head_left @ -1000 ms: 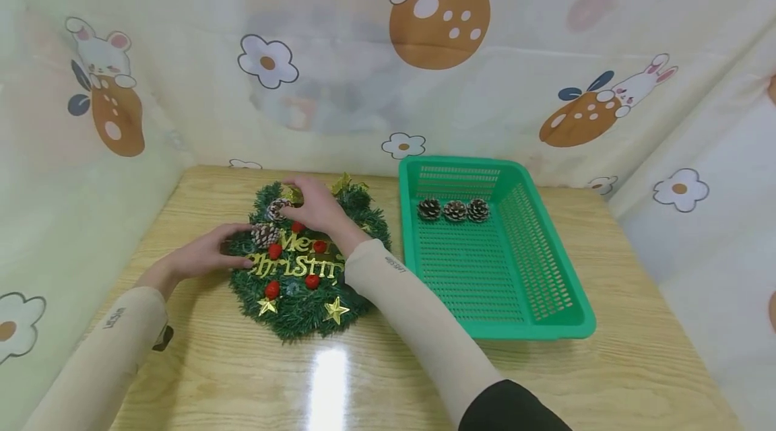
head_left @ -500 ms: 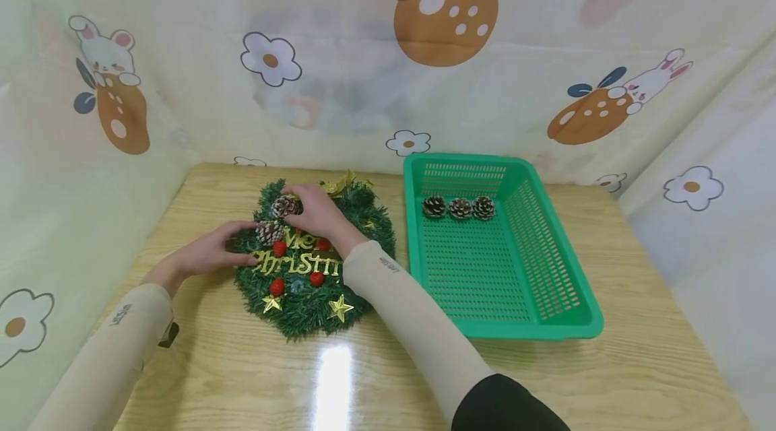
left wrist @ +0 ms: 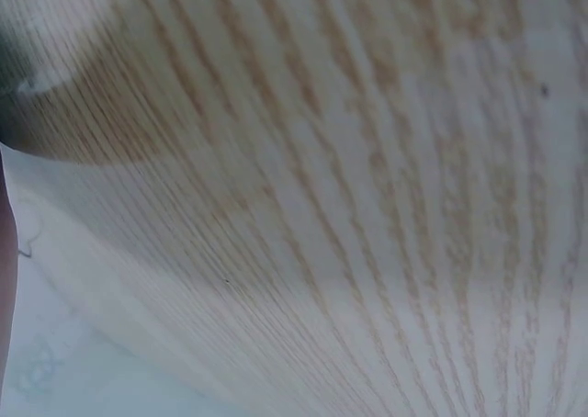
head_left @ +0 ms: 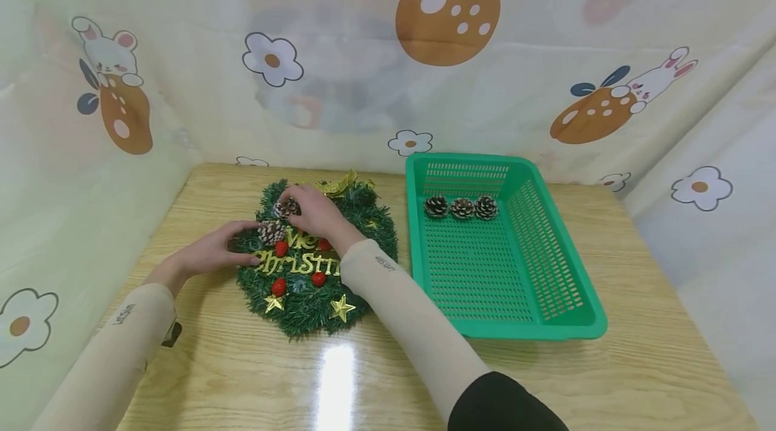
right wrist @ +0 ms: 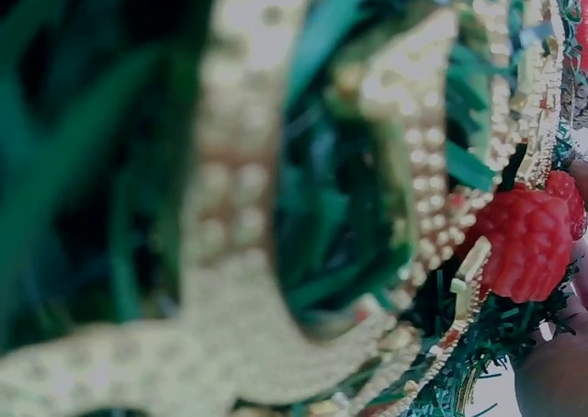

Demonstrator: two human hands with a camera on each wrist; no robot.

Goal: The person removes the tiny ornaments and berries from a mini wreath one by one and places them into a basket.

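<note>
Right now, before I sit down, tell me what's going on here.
A person's right hand pinches a pine cone at the upper left of a green wreath with gold lettering. Their left hand rests at the wreath's left edge, beside another pine cone. Three more pine cones sit in the green basket to the right.

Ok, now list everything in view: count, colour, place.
Wreath: one, green, on the table
Lettering: one set, gold, across the wreath
Berries: at least four, red, on the wreath
Stars: at least two, gold, wreath's near side
Trim: count unclear, gold, wreath's far side
Wreath pine cones: two, brown and white, far left
Basket: one, green, right of the wreath
Basket pine cones: three, brown and white, far end
Table: one, pale wood, underneath
Printed cloth: count unclear, cream, behind the table
Sleeves: two, cream, forearms
Left hand: one, at the wreath's left edge
Right hand: one, pinching the farther wreath pine cone
</note>
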